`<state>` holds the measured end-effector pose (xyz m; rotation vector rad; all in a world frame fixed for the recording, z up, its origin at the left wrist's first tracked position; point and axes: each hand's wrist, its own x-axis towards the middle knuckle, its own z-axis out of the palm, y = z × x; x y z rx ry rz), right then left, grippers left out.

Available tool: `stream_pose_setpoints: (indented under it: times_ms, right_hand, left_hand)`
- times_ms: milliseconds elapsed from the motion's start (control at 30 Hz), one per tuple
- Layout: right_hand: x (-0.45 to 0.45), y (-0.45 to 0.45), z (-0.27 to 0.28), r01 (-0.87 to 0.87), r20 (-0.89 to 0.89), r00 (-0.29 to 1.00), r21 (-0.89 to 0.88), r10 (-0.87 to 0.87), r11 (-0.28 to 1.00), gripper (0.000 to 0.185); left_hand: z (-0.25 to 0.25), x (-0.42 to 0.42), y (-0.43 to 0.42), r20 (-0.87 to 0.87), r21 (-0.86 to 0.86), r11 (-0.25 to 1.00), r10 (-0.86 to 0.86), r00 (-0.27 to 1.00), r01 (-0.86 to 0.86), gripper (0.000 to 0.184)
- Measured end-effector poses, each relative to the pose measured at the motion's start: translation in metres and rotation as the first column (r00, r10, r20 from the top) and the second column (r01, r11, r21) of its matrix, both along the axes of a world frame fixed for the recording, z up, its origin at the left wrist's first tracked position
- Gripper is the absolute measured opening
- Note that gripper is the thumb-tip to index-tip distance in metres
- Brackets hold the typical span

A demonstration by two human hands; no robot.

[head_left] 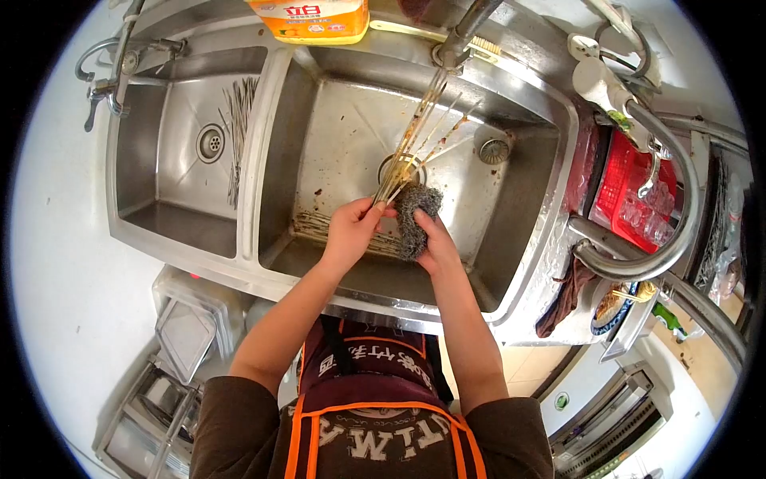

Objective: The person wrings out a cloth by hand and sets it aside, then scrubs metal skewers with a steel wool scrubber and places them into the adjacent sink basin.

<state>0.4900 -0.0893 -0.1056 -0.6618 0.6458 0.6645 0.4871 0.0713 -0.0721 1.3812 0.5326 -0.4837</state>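
Observation:
Over the large sink basin [343,120], my left hand [351,233] is closed round the lower ends of a bundle of thin skewers [416,128]. Their far ends fan out toward the faucet, and some carry brown residue. My right hand [436,242] grips a grey steel wool scourer [412,219], which is against the skewers close to my left fingers. Beneath my hands, more skewers [315,227] lie along the near side of the basin floor, partly hidden. Small brown bits are scattered on the metal around the drain.
A smaller basin [175,180] at the left holds a pile of thin skewers [238,132]. On the back ledge are a yellow detergent container [311,20] and a brush [483,48] beside the faucet [463,40]. A red basket [630,191] and a dark cloth [568,295] are on the right.

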Motion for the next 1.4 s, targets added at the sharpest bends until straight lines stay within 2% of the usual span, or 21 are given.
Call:
stream_pose_setpoints:
  times_ms: [133, 300, 400, 467, 533, 567, 633, 733, 800, 833, 867, 933, 1000, 1067, 1100, 1133, 1200, 1267, 1300, 1367, 1400]
  right_hand:
    - [-0.002, -0.002, 0.000, 0.038, -0.027, 0.999, -0.033, -0.038, 0.999, 0.042]
    - [0.005, 0.006, 0.019, 0.036, -0.021, 0.999, -0.028, -0.037, 0.999, 0.043]
    - [0.007, 0.008, 0.021, 0.005, -0.013, 1.000, -0.024, -0.005, 1.000, 0.044]
    - [0.008, 0.011, 0.021, -0.007, -0.014, 1.000, -0.016, 0.006, 1.000, 0.045]
    - [0.008, 0.016, 0.021, -0.088, 0.038, 0.995, -0.133, 0.094, 0.987, 0.042]
    - [0.010, 0.018, 0.022, -0.088, 0.038, 0.995, -0.133, 0.093, 0.987, 0.042]
    - [0.016, 0.023, 0.027, -0.121, 0.051, 0.989, -0.245, 0.138, 0.962, 0.037]
    - [0.014, 0.029, 0.026, -0.051, 0.087, 0.993, -0.297, 0.080, 0.953, 0.031]
    - [0.018, 0.030, 0.024, -0.060, 0.130, 0.986, -0.330, 0.108, 0.942, 0.031]
    - [0.019, 0.031, 0.025, -0.068, 0.168, 0.976, -0.364, 0.138, 0.929, 0.032]
    - [0.021, 0.029, 0.028, -0.070, 0.160, 0.978, -0.365, 0.136, 0.929, 0.032]
    - [0.051, 0.027, 0.054, -0.087, -0.040, 0.996, -0.647, 0.080, 0.758, 0.031]
    - [0.064, 0.004, 0.013, 0.048, 0.173, 0.984, -0.511, 0.048, 0.858, 0.030]
    - [0.083, -0.007, 0.009, 0.112, 0.222, 0.975, -0.508, 0.005, 0.854, 0.028]
    - [0.088, -0.005, 0.002, 0.130, 0.255, 0.967, -0.441, -0.015, 0.888, 0.028]
    - [0.091, -0.004, -0.002, 0.126, 0.254, 0.967, -0.440, -0.012, 0.889, 0.028]
    - [0.097, -0.002, -0.001, 0.190, 0.179, 0.976, -0.407, -0.126, 0.893, 0.029]
    - [0.102, -0.005, 0.003, 0.238, 0.215, 0.965, -0.482, -0.150, 0.843, 0.028]
    - [0.107, -0.022, -0.015, 0.330, 0.187, 0.944, -0.500, -0.273, 0.801, 0.032]
    - [0.107, -0.062, -0.036, 0.404, 0.246, 0.915, -0.530, -0.321, 0.745, 0.043]
    - [0.108, -0.081, -0.043, 0.402, 0.337, 0.908, -0.535, -0.249, 0.743, 0.050]
  left_hand:
    - [0.005, 0.002, -0.002, -0.003, -0.001, 1.000, 0.023, 1.000, -0.023, 0.022]
    - [0.005, 0.002, -0.007, 0.035, 0.084, 0.995, 0.045, 0.998, -0.048, 0.015]
    - [0.007, 0.003, -0.008, 0.002, 0.042, 0.993, 0.107, 0.994, -0.107, 0.010]
    - [-0.002, 0.000, -0.005, 0.016, 0.011, 0.996, 0.089, 0.996, -0.090, 0.009]
    - [-0.010, -0.005, -0.001, 0.028, -0.022, 0.997, 0.070, 0.997, -0.070, 0.007]
    - [-0.013, -0.007, 0.001, 0.036, 0.011, 0.999, 0.050, 0.998, -0.051, 0.007]
    - [-0.013, -0.009, 0.001, 0.043, 0.043, 0.999, 0.028, 0.999, -0.030, 0.007]
    - [-0.007, -0.012, 0.001, 0.045, -0.005, 0.998, 0.065, 0.997, -0.065, 0.008]
    - [0.001, -0.014, 0.005, 0.053, 0.135, 0.991, -0.020, 0.998, 0.012, 0.008]
    - [0.006, -0.013, 0.006, 0.051, 0.136, 0.991, -0.021, 0.998, 0.014, 0.008]
    - [0.015, -0.014, 0.007, -0.011, 0.140, 0.990, -0.015, 1.000, 0.017, 0.010]
    - [0.020, -0.017, 0.008, -0.062, 0.146, 0.989, -0.004, 0.998, 0.013, 0.012]
    - [0.020, -0.030, 0.018, -0.114, 0.105, 0.994, 0.029, 0.993, -0.017, 0.016]
    - [0.018, -0.034, 0.028, -0.114, 0.112, 0.993, -0.018, 0.993, 0.030, 0.016]
    - [0.018, -0.033, 0.031, -0.107, 0.115, 0.990, -0.063, 0.992, 0.075, 0.017]
    - [0.019, -0.030, 0.031, -0.108, 0.117, 0.991, -0.059, 0.992, 0.071, 0.017]
    - [0.021, -0.021, 0.027, -0.083, 0.114, 0.992, -0.035, 0.996, 0.045, 0.017]
    - [0.014, -0.025, 0.034, -0.038, 0.169, 0.982, -0.083, 0.996, 0.089, 0.017]
    - [0.010, -0.029, 0.039, -0.001, 0.228, 0.965, -0.132, 0.991, 0.129, 0.017]
    - [0.008, -0.041, 0.046, -0.057, 0.199, 0.974, -0.098, 0.994, 0.108, 0.016]
    - [0.007, -0.041, 0.051, -0.103, 0.175, 0.981, -0.068, 0.992, 0.085, 0.015]
